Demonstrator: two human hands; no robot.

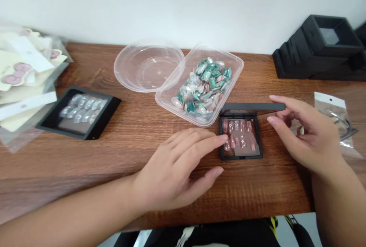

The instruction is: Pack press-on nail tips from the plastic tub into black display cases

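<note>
A small black display case (241, 158) lies on the wooden table with its lid (254, 106) raised. Inside, pink press-on nails (233, 141), some with silver star shapes, sit in two rows on a clear sheet. My left hand (180, 170) is palm down with fingers stretched; its index fingertip is at the case's left edge, by the lower-left nail. My right hand (309, 132) is at the lid's right corner, thumb and index finger apart on either side of it. Whether they touch the lid is unclear.
Behind the case, a clear plastic tub (228, 86) holds loose green, pink and clear nails, beside a round clear lid (126, 73). Another black case (110, 107) with pale nails lies left, near bagged cards (25, 83). Black boxes (314, 54) and a plastic packet (331, 102) are right.
</note>
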